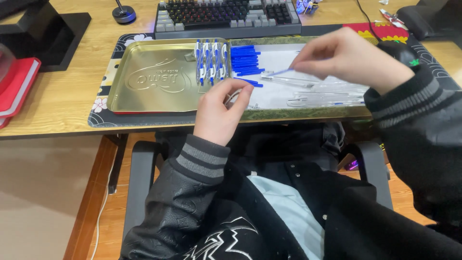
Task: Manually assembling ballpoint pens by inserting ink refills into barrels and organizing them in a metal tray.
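1. Right hand up over the white sheet, fingertips pressed together in a pinch on a thin blue pen refill.
2. Left hand at the near edge of the desk, fingers curled in on a small see-through part; too hidden to tell just what, or how tight the hold.
3. Blue refill sticking out to the left of the right fingers, above the clear pen tubes lying on the sheet.
4. To do this bit well: keep the pinch snug but soft, hold the refill straight, bring both hands close and line tip up with tube slowly. Just a guess from the look of things.
5. Nearby: a row of blue refills on the sheet, and a bunch of finished blue-and-white pens on the right edge of the gold tray.
6. Farther back: a keyboard, and a red book at the left.
7. In the way: loose clear tubes right under the right hand, easy to bump or roll. Refill row close by too.
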